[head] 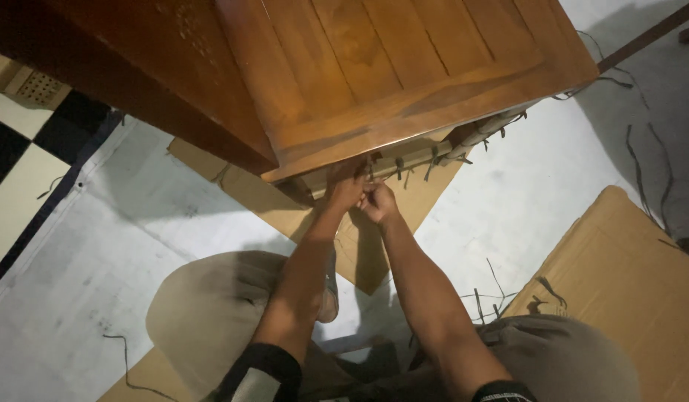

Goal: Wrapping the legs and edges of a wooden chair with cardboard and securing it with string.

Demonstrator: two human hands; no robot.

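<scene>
A large brown wooden cabinet with a panelled face fills the top of the head view. Along its lower edge runs a pale padded strip tied with several dark strings. My left hand and my right hand are together at this strip, just under the cabinet edge. Both have their fingers pinched around a dark string on the strip. The cabinet's edge hides the fingertips of my left hand.
Flattened brown cardboard lies on the pale floor at right, and another piece lies under the cabinet. Loose dark string scraps are scattered at right. My knees in grey trousers are below. Black and cream tiles are at left.
</scene>
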